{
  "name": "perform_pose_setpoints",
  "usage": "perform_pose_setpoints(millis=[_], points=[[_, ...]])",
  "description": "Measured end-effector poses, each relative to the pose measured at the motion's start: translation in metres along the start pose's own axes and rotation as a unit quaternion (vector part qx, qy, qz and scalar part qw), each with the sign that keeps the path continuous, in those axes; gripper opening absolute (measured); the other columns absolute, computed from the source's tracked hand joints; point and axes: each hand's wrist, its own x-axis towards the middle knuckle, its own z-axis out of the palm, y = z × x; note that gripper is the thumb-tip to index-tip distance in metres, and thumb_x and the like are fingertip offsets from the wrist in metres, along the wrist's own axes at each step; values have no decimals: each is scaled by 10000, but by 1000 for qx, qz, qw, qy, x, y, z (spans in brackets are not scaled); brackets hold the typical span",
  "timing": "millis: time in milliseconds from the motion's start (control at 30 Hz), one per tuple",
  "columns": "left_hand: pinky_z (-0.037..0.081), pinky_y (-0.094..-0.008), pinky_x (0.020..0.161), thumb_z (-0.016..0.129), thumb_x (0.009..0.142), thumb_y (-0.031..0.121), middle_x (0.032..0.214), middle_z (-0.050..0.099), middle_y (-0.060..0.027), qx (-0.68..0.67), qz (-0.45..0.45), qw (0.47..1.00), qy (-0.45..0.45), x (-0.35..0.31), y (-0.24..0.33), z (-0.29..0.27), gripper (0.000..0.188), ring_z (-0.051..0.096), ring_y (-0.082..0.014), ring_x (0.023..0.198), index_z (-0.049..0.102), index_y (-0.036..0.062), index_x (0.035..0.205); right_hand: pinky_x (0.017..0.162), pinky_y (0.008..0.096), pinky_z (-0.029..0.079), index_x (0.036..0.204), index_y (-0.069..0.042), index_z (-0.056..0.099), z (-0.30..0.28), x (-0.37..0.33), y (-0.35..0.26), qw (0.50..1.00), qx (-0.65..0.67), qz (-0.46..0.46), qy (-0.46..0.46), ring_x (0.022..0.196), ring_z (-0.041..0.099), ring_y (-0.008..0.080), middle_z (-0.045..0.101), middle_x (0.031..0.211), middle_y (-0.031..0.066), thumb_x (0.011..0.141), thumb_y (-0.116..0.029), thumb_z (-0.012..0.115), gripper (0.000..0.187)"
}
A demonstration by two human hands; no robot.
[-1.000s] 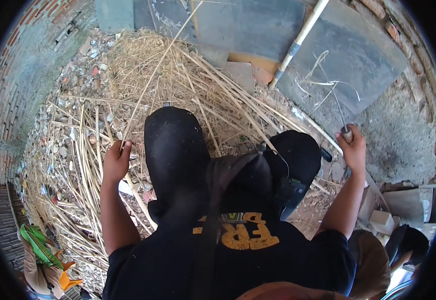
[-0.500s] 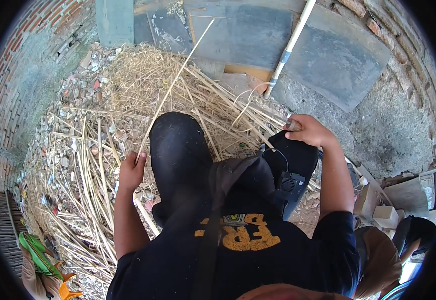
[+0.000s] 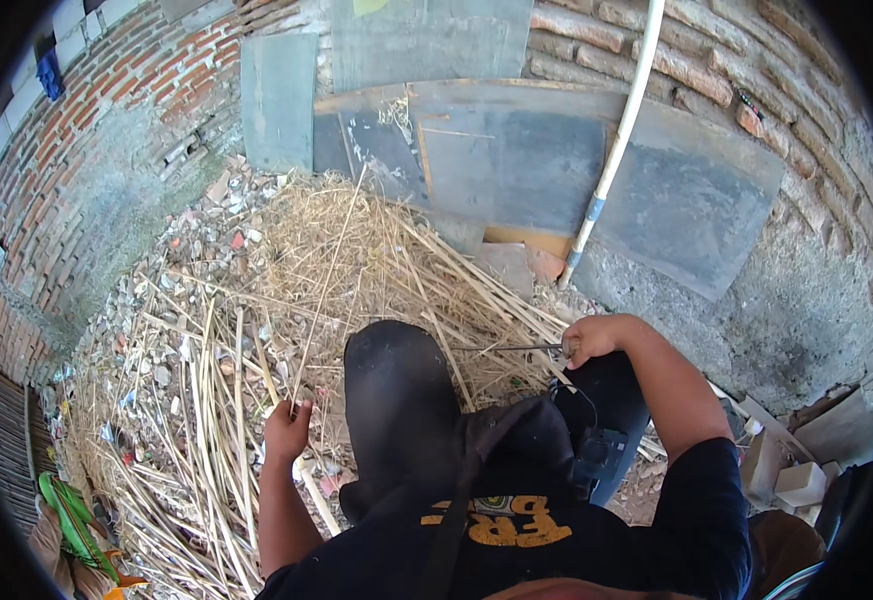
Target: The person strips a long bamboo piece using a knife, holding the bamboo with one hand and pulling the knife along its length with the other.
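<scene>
My left hand (image 3: 288,430) is closed round the near end of a long, thin bamboo strip (image 3: 331,270), left of my raised left knee. The strip slants up and away across the straw, its far end near the leaning panels. Over my right knee, my right hand (image 3: 596,338) grips a knife (image 3: 506,348) by its handle. Its narrow dark blade points left, seen nearly edge-on, apart from the strip. My fingers cover most of the handle.
Many split bamboo strips (image 3: 206,430) lie on rubble to my left. A heap of straw-like shavings (image 3: 306,225) is ahead. Beyond it stand grey panels (image 3: 516,150) and a white pole (image 3: 621,140) against a brick wall. Pale blocks (image 3: 801,484) sit at lower right.
The view has tilted up, showing more wall. The knife has turned so its blade now shows pointing left. The bamboo strip remains in my left hand and leans away more steeply.
</scene>
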Motion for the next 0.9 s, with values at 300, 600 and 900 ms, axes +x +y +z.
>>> perform_pose_setpoints(millis=[300,600,900], points=[[501,-429,651,680,907,418,715,657,-191,10,-4,1000,6,3,0,2,447,647,-348,668,624,-20,840,831,384,499,1141,-119,685,21,57,-1,998,-29,-12,-59,965,656,244,715,1027,91,761,-397,809,487],[489,-430,633,680,903,420,694,643,-193,4,2,1000,-9,1,-10,7,455,627,-348,641,615,-22,820,725,358,554,1059,-14,652,38,73,-4,986,158,22,-56,826,722,210,728,951,121,807,-282,791,393],[471,-466,709,610,943,447,760,621,-249,21,-4,999,-34,2,-1,10,487,615,-404,735,589,-30,849,690,357,576,1030,-22,653,43,68,-29,998,52,-17,19,778,716,198,710,856,108,776,-186,775,326]])
